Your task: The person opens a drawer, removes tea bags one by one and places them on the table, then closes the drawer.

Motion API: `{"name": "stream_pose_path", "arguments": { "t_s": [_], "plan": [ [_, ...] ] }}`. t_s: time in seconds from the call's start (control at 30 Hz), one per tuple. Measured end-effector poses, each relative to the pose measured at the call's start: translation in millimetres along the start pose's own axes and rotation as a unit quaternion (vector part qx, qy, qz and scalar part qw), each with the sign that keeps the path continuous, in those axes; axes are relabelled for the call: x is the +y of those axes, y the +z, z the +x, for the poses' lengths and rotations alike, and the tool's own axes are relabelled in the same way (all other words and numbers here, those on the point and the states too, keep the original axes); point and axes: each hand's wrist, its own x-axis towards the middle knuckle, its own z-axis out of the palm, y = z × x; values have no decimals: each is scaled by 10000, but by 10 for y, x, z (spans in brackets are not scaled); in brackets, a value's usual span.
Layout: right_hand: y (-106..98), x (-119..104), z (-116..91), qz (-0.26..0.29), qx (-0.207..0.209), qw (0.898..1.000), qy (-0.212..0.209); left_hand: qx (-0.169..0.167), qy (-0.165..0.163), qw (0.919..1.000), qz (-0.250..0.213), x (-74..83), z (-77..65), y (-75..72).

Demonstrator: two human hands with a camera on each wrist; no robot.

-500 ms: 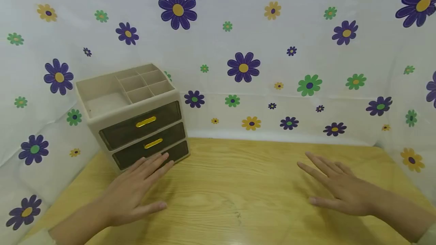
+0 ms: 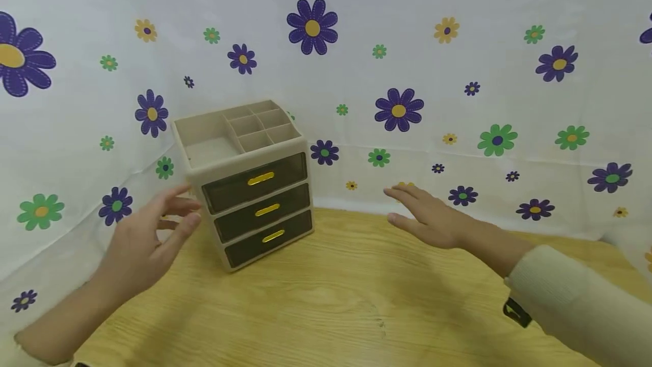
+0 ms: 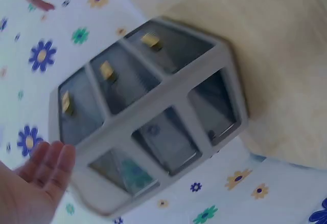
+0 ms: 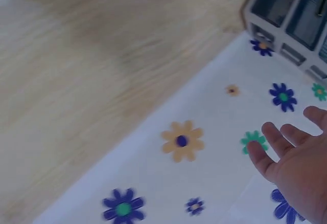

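A cream desktop organizer (image 2: 244, 154) with three dark see-through drawers and gold handles stands on the wooden table, toward its back left. Divided compartments form its top. Beside its left side is my left hand (image 2: 137, 242), fingers loosely bent, holding nothing. In the left wrist view that hand (image 3: 38, 188) is near the organizer's top end; whether it touches cannot be told. My right hand (image 2: 430, 217) hovers over the table to the right of the organizer, fingers stretched toward it, with a gap between. All three drawers appear closed.
The light wooden table (image 2: 326, 299) spreads in front of the organizer. A white curtain (image 2: 356, 174) printed with purple, green and yellow flowers hangs behind and at the sides. A dark strap piece (image 2: 517, 311) shows under the right sleeve.
The head view has turned a little left. My left hand has moved from before the drawers to the organizer's left side, and the right hand has come forward and closer to it.
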Motion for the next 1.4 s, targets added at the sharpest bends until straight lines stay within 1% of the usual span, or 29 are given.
{"name": "stream_pose_path", "arguments": {
  "t_s": [0.03, 0.07, 0.1, 0.13, 0.17, 0.23, 0.33, 0.4, 0.47, 0.53, 0.6, 0.67, 0.73, 0.8, 0.87, 0.93, 1.0, 1.03, 1.1, 1.13, 1.2, 1.33, 1.4],
  "plan": [
    [-23, -54, 112, 99, 24, 9999, -33, 108, -297, 9995, -37, -16, 54, -51],
    [-47, -113, 219, 191, 55, 9998, -70, 136, -624, 9979, -65, -37, 114, -101],
    [-66, -168, 323, 258, 98, 9995, -118, 81, -969, 9952, -109, -62, 177, -150],
    [-86, -225, 426, 295, 144, 9993, -158, -54, -1314, 9912, -175, -93, 243, -197],
    [-110, -281, 524, 337, 200, 9991, -191, -241, -1656, 9856, -235, -125, 310, -243],
    [-157, -396, 714, 376, 303, 9986, -193, -756, -2239, 9708, -420, -195, 445, -316],
    [-221, -568, 1008, 416, 540, 9976, -80, -1449, -2830, 9456, -683, -306, 637, -373],
    [-247, -689, 1204, 565, 743, 9955, 138, -1729, -3072, 9309, -955, -370, 749, -382],
    [-237, -789, 1413, 845, 994, 9907, 397, -1856, -3292, 9172, -1259, -423, 869, -378],
    [-206, -890, 1604, 1216, 1229, 9827, 658, -1856, -3489, 9047, -1592, -455, 964, -373],
    [-157, -971, 1770, 1559, 1458, 9726, 922, -1785, -3710, 8902, -1948, -462, 1034, -368],
    [-113, -1025, 1892, 1795, 1661, 9626, 1164, -1782, -3914, 8776, -2119, -458, 1075, -359],
    [-76, -1044, 1973, 2021, 1853, 9506, 1456, -1839, -4077, 8662, -2229, -446, 1097, -347],
    [-54, -1040, 2015, 2342, 1972, 9351, 1783, -1906, -4204, 8558, -2335, -443, 1106, -330],
    [-43, -1023, 2034, 2755, 2015, 9183, 2005, -1942, -4278, 8479, -2456, -458, 1113, -318],
    [-46, -1000, 2032, 3123, 1973, 9040, 2155, -1949, -4351, 8378, -2660, -479, 1121, -299],
    [-51, -981, 2012, 3301, 1908, 8977, 2208, -1953, -4422, 8284, -2829, -495, 1121, -283],
    [-57, -980, 2004, 3295, 1864, 8988, 2212, -1952, -4438, 8261, -2872, -506, 1119, -278],
    [-65, -984, 1990, 3188, 1776, 9040, 2226, -1951, -4479, 8208, -2959, -524, 1112, -271],
    [-68, -987, 1981, 3137, 1751, 9059, 2240, -1958, -4486, 8207, -2947, -530, 1109, -267],
    [-80, -992, 1957, 3084, 1744, 9075, 2255, -1985, -4430, 8239, -2924, -533, 1113, -257],
    [-104, -987, 1896, 3032, 1756, 9074, 2320, -2096, -4293, 8356, -2711, -526, 1149, -231],
    [-111, -985, 1870, 3011, 1758, 9078, 2330, -2127, -4251, 8397, -2627, -521, 1167, -229]
  ]
}}
